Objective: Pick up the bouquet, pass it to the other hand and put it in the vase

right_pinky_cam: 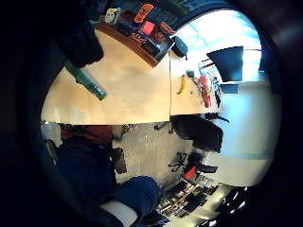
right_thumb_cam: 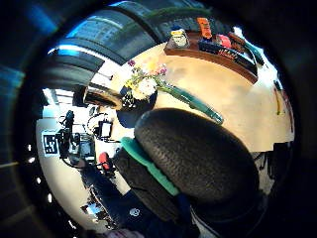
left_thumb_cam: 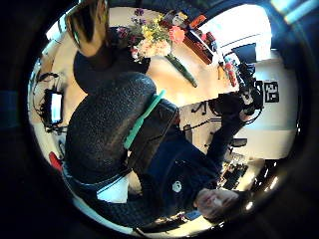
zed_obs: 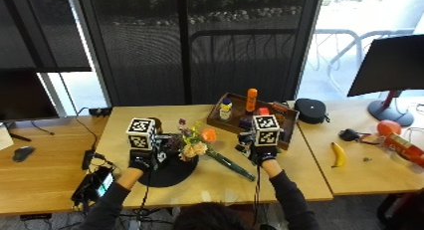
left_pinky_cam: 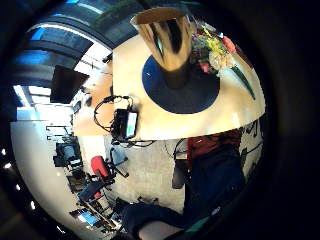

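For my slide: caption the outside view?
Gloved hands hover beside a bouquet lying on the table, vase mat nearby.

A person in dark clothes and black gloves

The left hand (zed_obs: 140, 163) and the right hand (zed_obs: 264, 154) each wear a black glove with a textured surface; both sleeves (zed_obs: 289, 194) are long and dark navy, and the hair is dark.

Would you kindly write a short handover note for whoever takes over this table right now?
Left hand: by the vase, holding nothing seen.
Right hand: above the table, right of the stems; fingers not visible.
Bouquet: lying on the table, blooms beside the vase, stems toward the right hand.
Vase: upright on the dark mat, empty.
Done: nothing.
Left: pick up, pass, put in vase.
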A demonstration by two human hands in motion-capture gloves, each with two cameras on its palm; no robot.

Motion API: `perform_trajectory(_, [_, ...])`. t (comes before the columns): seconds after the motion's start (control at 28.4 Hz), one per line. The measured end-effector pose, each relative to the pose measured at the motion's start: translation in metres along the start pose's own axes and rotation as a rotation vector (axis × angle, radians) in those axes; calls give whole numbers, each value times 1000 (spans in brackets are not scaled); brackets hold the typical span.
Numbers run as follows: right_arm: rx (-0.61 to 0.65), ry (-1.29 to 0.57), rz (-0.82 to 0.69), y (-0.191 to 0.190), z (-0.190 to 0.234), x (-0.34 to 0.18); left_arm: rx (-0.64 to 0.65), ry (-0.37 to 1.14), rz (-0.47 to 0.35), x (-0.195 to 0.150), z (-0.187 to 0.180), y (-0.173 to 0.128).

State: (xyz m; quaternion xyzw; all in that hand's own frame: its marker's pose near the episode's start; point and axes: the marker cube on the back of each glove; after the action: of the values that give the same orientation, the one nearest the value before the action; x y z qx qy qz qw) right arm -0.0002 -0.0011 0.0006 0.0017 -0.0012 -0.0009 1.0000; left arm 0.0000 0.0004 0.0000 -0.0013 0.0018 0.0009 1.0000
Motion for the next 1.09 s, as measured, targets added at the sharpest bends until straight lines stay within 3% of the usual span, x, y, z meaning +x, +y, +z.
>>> perform_trajectory(0.49, [-16,-2,-27,1,-3,-14,-3,38,-12,-2,0,2])
perform_trajectory(0.7, [8,-56,38,9,-19,-11,15,43,8,4,-5,1])
perform_trajectory(0.91, [-37,-177,158,-15,-26,-9,36,33,49,15,-8,3])
perform_trajectory(1.09, [-70,-208,224,-40,-1,-18,25,27,76,21,-5,7])
